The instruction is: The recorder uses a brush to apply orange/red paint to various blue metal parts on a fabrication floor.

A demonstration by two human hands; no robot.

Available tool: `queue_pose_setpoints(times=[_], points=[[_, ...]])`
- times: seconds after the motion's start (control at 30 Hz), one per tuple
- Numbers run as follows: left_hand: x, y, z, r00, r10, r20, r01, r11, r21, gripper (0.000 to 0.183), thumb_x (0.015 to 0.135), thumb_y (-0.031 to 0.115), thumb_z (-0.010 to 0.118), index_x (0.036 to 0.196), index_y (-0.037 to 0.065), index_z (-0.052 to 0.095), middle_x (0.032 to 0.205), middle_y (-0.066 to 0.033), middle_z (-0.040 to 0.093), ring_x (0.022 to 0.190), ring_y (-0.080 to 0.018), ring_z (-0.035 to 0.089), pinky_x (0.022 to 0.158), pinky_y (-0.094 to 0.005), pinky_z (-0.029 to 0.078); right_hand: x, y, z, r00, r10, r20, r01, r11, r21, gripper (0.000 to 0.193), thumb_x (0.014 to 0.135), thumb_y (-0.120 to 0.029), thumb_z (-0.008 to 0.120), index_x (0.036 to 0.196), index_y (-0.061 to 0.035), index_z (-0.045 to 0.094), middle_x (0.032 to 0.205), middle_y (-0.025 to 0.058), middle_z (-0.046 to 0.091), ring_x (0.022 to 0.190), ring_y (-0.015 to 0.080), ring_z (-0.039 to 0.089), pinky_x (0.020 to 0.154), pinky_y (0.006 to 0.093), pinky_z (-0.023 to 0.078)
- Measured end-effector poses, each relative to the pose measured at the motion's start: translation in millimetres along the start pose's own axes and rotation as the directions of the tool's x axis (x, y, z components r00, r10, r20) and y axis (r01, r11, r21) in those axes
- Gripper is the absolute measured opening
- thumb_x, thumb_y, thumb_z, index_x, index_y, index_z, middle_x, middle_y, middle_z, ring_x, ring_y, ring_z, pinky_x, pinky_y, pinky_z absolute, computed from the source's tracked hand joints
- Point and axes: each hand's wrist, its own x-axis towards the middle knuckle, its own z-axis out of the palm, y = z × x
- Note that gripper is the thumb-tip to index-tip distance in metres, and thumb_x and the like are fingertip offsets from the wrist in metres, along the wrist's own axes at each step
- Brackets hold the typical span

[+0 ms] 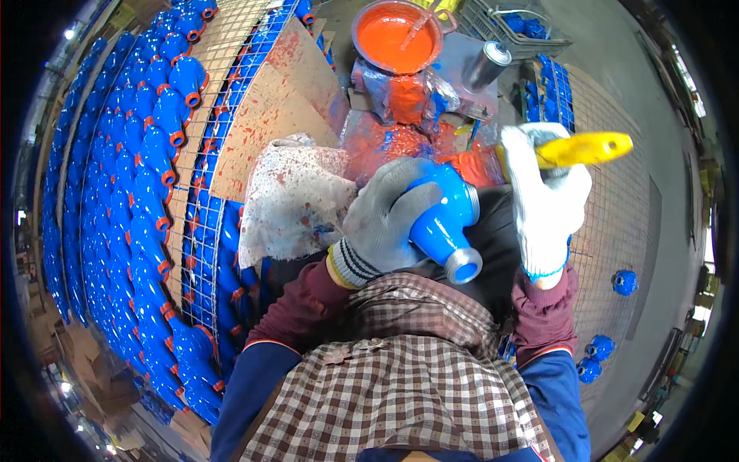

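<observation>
So the left hand (389, 212), in a greyish-white knit glove, has its thumb and fingers wrapped round a glossy blue, branching metal fitting (446, 214) with bare-metal ends, held tilted over the lap; some fingertips are hidden behind it. The right hand (548, 196), in a white knit glove, has its fingers curled round a flat yellow-handled brush (589, 150), handle end pointing right.

Just left of the fitting there's a paint-spattered white rag (292, 200), and beyond it a red-speckled brown cardboard sheet (265, 115). On the far side, a round reddish bowl (359, 52) of orange-red paint (385, 38) sits near a silver spray can (489, 65) on a messy, paint-smeared stand. Any lettering on the can is too small to make out.

Whole left side is tightly stacked blue fittings with orange-red ends (158, 146) and wire mesh (202, 269). Grey floor (600, 54) to the right.
</observation>
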Motion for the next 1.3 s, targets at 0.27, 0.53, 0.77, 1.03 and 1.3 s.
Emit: queue_pose_setpoints(times=[0.27, 0.53, 0.77, 1.03, 1.3], points=[[1, 14, 9, 0.861, -0.506, -0.051, 0.472, 0.834, -0.286, 0.083, 0.054, 0.014, 0.087, 0.125, 0.009, 0.044, 0.118, -0.0136, 0.051, 0.107, -0.0292, 0.057, 0.087, -0.0437, 0.050, -32, -1, -26, 0.877, -0.474, 0.083, 0.476, 0.879, -0.012, 0.016, 0.076, 0.003, 0.073, 0.084, -0.0048, 0.062, 0.080, 0.0050, 0.063, 0.074, 0.0178, 0.059, 0.073, 0.0297, 0.048], [-5, 3, 7, 0.683, -0.660, 0.313, 0.312, -0.124, -0.942, 0.058, 0.083, 0.023, 0.063, 0.131, 0.000, 0.042, 0.121, -0.0116, 0.056, 0.109, -0.0263, 0.059, 0.091, -0.0432, 0.051, -33, 4, -38, 0.704, -0.668, 0.241, 0.676, 0.734, 0.061, 0.021, 0.072, -0.007, 0.076, 0.085, -0.0067, 0.060, 0.076, 0.0087, 0.061, 0.066, 0.0237, 0.058, 0.063, 0.0360, 0.046], [-1, 14, 2, 0.692, -0.438, 0.574, 0.219, -0.631, -0.744, 0.090, 0.081, 0.067, 0.055, 0.136, -0.001, 0.035, 0.125, -0.0241, 0.054, 0.100, -0.0333, 0.064, 0.080, -0.0474, 0.056, -29, 28, -27, 0.844, -0.534, 0.047, 0.483, 0.796, 0.364, 0.025, 0.072, -0.013, 0.078, 0.088, -0.0081, 0.060, 0.084, 0.0101, 0.063, 0.077, 0.0249, 0.059, 0.068, 0.0367, 0.047], [-4, 12, 13, 0.704, -0.074, 0.706, 0.056, -0.986, -0.159, 0.087, 0.084, 0.060, 0.060, 0.138, -0.001, 0.028, 0.114, -0.0300, 0.055, 0.084, -0.0359, 0.066, 0.060, -0.0352, 0.061, -17, 70, -9, 0.990, -0.041, 0.138, -0.071, 0.694, 0.716, 0.019, 0.087, -0.017, 0.063, 0.099, -0.0057, 0.053, 0.100, 0.0084, 0.059, 0.085, 0.0130, 0.054, 0.074, 0.0251, 0.045], [1, 7, -7, 0.340, -0.653, 0.677, 0.388, -0.558, -0.734, 0.072, 0.084, 0.052, 0.059, 0.131, -0.001, 0.045, 0.116, -0.0192, 0.058, 0.086, -0.0237, 0.064, 0.066, -0.0288, 0.054, -14, 76, -16, 0.983, 0.029, 0.182, -0.179, 0.375, 0.910, 0.017, 0.092, -0.013, 0.060, 0.106, -0.0058, 0.055, 0.105, 0.0097, 0.060, 0.096, 0.0156, 0.058, 0.083, 0.0264, 0.048]])
